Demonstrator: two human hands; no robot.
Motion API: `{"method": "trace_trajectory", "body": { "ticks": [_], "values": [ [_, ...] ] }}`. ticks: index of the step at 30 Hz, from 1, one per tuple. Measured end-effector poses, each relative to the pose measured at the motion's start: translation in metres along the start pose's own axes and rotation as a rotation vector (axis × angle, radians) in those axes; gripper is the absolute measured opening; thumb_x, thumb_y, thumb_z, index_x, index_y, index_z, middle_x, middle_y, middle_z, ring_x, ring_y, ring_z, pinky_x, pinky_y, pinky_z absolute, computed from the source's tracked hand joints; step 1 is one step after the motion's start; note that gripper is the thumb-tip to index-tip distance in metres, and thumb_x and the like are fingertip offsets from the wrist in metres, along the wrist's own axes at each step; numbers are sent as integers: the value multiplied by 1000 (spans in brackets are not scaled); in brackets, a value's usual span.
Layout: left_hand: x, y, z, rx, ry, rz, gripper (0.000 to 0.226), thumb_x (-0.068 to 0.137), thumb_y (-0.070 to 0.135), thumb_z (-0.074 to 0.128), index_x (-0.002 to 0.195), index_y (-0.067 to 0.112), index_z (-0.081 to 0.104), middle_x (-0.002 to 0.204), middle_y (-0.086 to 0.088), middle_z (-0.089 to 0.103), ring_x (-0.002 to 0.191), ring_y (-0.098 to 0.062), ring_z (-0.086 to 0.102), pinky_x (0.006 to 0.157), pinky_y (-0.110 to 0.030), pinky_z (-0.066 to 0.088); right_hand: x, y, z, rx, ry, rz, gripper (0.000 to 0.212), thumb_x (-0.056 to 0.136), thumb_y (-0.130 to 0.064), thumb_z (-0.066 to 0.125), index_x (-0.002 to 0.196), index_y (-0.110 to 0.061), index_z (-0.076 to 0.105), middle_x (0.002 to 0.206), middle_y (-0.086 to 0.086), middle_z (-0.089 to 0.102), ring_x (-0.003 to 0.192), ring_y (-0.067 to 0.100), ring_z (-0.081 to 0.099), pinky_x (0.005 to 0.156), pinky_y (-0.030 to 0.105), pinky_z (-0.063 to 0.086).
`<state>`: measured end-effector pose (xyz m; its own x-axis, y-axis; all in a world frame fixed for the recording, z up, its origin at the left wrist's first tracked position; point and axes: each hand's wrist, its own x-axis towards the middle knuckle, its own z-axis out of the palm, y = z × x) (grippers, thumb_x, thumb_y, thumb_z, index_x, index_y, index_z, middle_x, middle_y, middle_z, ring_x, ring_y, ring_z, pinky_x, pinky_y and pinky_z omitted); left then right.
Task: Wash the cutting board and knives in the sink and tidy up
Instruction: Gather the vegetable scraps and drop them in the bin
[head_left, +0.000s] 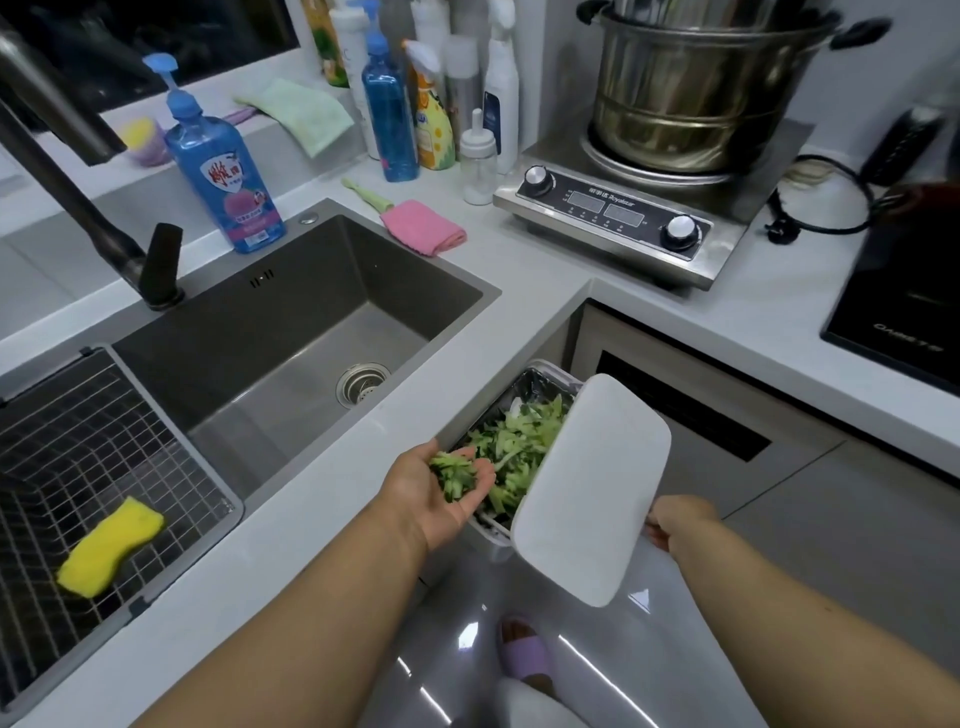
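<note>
My right hand (675, 522) grips the near edge of a white cutting board (592, 493), tilted over a small bin (550, 376) that stands on the floor in the corner below the counter. Green cucumber scraps (519, 447) lie in the bin. My left hand (441, 488) is held palm up over the bin's edge, fingers relaxed, with some green scraps lying on the palm. The dark sink (291, 343) is to the left, with a drain (362, 387) at its bottom. No knives are in view.
A wire rack (78, 457) in the sink's left part holds a yellow sponge (109, 545). A blue dish soap bottle (223, 171), a black faucet (93, 197), a pink cloth (423, 226), bottles, an induction cooker (623, 218) with a steel pot (696, 88).
</note>
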<state>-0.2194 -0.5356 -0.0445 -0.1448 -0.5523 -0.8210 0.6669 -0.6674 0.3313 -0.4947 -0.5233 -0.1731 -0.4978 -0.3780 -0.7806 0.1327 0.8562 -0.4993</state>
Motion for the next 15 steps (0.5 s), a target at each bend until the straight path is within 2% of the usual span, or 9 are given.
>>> {"method": "trace_trajectory", "body": {
  "ticks": [2, 4, 6, 7, 9, 10, 12, 15],
  "values": [
    [3, -2, 6, 36, 25, 25, 38, 101, 33, 39, 107, -1, 55, 98, -19, 56, 79, -27, 57, 78, -43, 56, 2, 1, 0, -6, -7, 12, 37, 90, 11, 42, 55, -3, 42, 35, 6, 43, 31, 17, 37, 29, 12, 32],
    [-2, -5, 17, 111, -11, 40, 39, 101, 37, 37, 110, 3, 55, 95, -16, 61, 84, -29, 59, 87, -41, 51, 2, 1, 0, 6, -14, 17, 41, 89, 13, 38, 53, -6, 38, 26, 2, 37, 20, 14, 30, 29, 11, 29],
    [-8, -8, 28, 162, -114, 19, 57, 99, 46, 34, 123, -3, 48, 103, -20, 62, 98, -29, 60, 85, -39, 45, 1, -1, 1, 22, -31, 20, 43, 89, 13, 33, 52, -8, 35, 25, 1, 34, 16, 11, 24, 30, 8, 26],
    [-10, -8, 32, 170, -164, 19, 69, 98, 51, 32, 135, -7, 35, 115, -23, 59, 106, -30, 58, 88, -39, 42, 0, -1, 0, 27, -37, 22, 43, 89, 13, 32, 52, -9, 35, 25, 1, 34, 16, 11, 23, 31, 7, 25],
    [-9, -6, 36, 161, -238, 37, 84, 96, 59, 30, 148, -3, 9, 146, -22, 36, 127, -30, 45, 105, -38, 33, 0, -2, 0, 31, -47, 29, 43, 89, 12, 32, 52, -9, 36, 25, 1, 34, 16, 11, 23, 31, 7, 24],
    [-7, -5, 38, 155, -250, 39, 87, 94, 62, 29, 149, 1, -1, 154, -20, 22, 135, -28, 36, 113, -38, 25, -1, -2, -1, 33, -47, 31, 44, 89, 13, 31, 51, -9, 36, 25, 0, 34, 16, 11, 22, 30, 7, 23],
    [-3, -3, 37, 177, -229, 34, 91, 92, 67, 24, 149, 4, -9, 158, -17, 4, 144, -26, 18, 118, -40, 11, -2, -3, -1, 27, -53, 25, 46, 90, 13, 30, 51, -10, 34, 27, -1, 33, 16, 11, 21, 29, 8, 20],
    [0, -1, 32, 271, -191, 30, 94, 88, 73, 18, 149, 7, -9, 157, -16, -2, 146, -26, 5, 119, -43, 2, -2, -2, -1, 2, -64, 16, 44, 88, 15, 30, 51, -9, 34, 32, 0, 35, 24, 13, 24, 31, 9, 22]
  ]
}}
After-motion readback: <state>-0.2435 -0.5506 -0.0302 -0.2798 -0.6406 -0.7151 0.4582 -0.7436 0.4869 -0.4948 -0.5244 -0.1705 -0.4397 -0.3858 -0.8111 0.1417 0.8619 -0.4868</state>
